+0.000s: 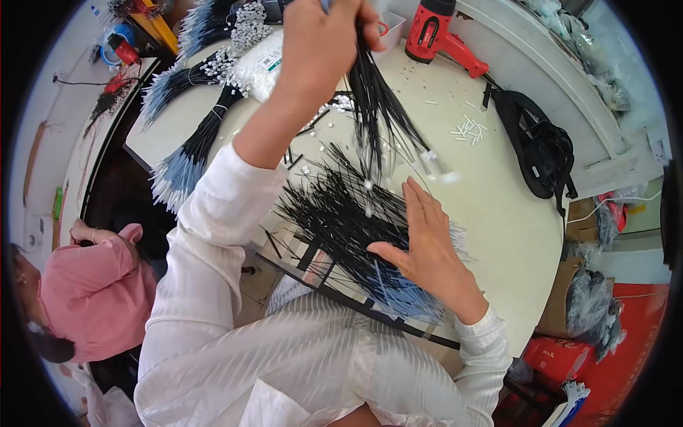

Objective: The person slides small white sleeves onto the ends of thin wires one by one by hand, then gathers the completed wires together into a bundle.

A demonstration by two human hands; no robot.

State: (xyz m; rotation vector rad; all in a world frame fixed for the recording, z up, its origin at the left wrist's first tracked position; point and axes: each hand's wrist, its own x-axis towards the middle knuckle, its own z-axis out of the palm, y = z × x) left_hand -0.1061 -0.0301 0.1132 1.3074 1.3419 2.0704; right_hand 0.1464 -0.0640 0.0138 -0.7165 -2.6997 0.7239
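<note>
My left hand (pixel 324 43) is raised at the top middle, fingers closed round a bundle of thin black wires (pixel 370 92). The wires hang down and fan out, some with small white connectors (pixel 429 155) at their lower ends, partly blurred. Under them a big loose pile of black wires (pixel 348 220) with blue-grey ends lies near the table's front edge. My right hand (pixel 430 245) is open at the right side of this pile, thumb spread from the fingers, palm over the wires. Whether it presses on them I cannot tell.
Tied wire bundles (pixel 203 142) and a plastic bag of white parts (pixel 260 64) lie at the back left. A red heat gun (pixel 441 39), white tube pieces (pixel 468 129) and a black bag (pixel 533 142) are on the right. A person in pink (pixel 96 292) sits at far left.
</note>
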